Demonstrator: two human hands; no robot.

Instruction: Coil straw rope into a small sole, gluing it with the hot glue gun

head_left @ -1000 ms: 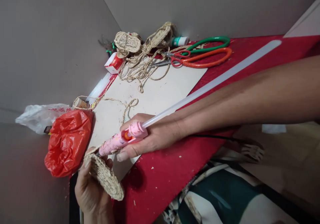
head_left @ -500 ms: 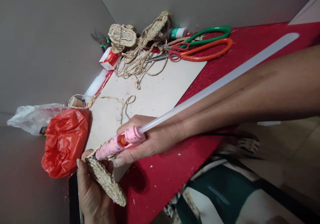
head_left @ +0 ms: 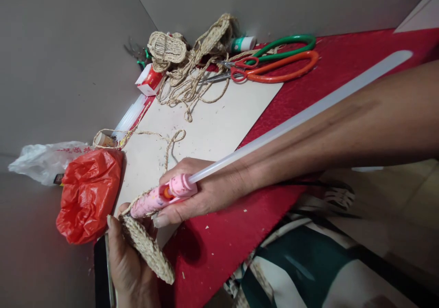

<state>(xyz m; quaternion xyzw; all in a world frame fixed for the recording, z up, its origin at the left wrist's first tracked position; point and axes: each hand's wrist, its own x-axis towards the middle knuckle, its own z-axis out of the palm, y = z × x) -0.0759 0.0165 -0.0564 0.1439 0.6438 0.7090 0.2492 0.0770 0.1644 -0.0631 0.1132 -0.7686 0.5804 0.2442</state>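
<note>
My right hand [head_left: 202,191] is closed round a pink glue gun [head_left: 159,198] with a long white glue stick [head_left: 295,118] running out of its back. The gun's tip rests against the rim of a coiled jute disc [head_left: 147,251]. My left hand [head_left: 128,271] grips that disc from below at the table's near edge, thumb on its upper rim. A loose jute cord [head_left: 169,143] trails from the disc across a pale board [head_left: 212,120].
A red table cover [head_left: 325,74] lies under the board. At the far end sit tangled jute pieces [head_left: 192,63], orange scissors [head_left: 274,72], green scissors [head_left: 284,47], a small red-white box [head_left: 148,81] and a tube [head_left: 243,44]. A red plastic bag [head_left: 89,193] and a white bag [head_left: 44,161] lie left.
The glue gun's tip has slid slightly left and down along the disc's rim. My left hand has tilted the disc a little. The view has shifted slightly.
</note>
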